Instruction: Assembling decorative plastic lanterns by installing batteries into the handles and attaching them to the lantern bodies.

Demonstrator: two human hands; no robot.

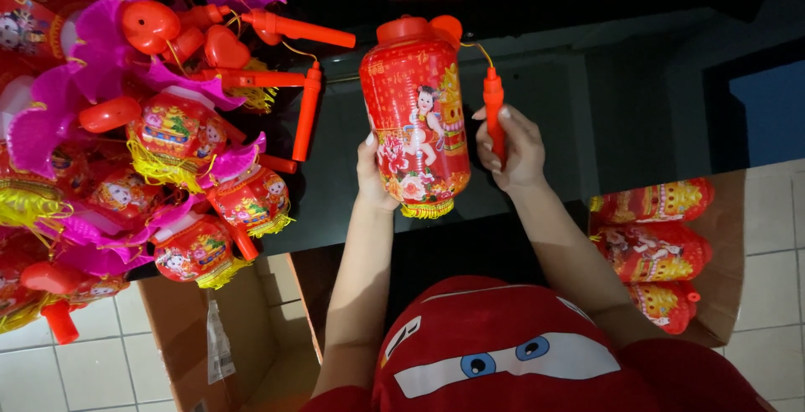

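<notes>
While the left hand [373, 179] grips its side, the red printed paper lantern [415, 119] hangs above the dark tabletop [587, 102], gold fringe below. The right hand [511, 150] pinches its orange handle stick [494, 110]. The left hand's fingers hide behind the lantern.

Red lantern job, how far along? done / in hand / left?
Done, by the look of it: a pile of opened lanterns with handle sticks lies on the dark table. In hand: the left hand holds an expanded red lantern; the right hand grips its orange handle stick. Left, probably: folded lanterns sit in the cardboard box.
</notes>
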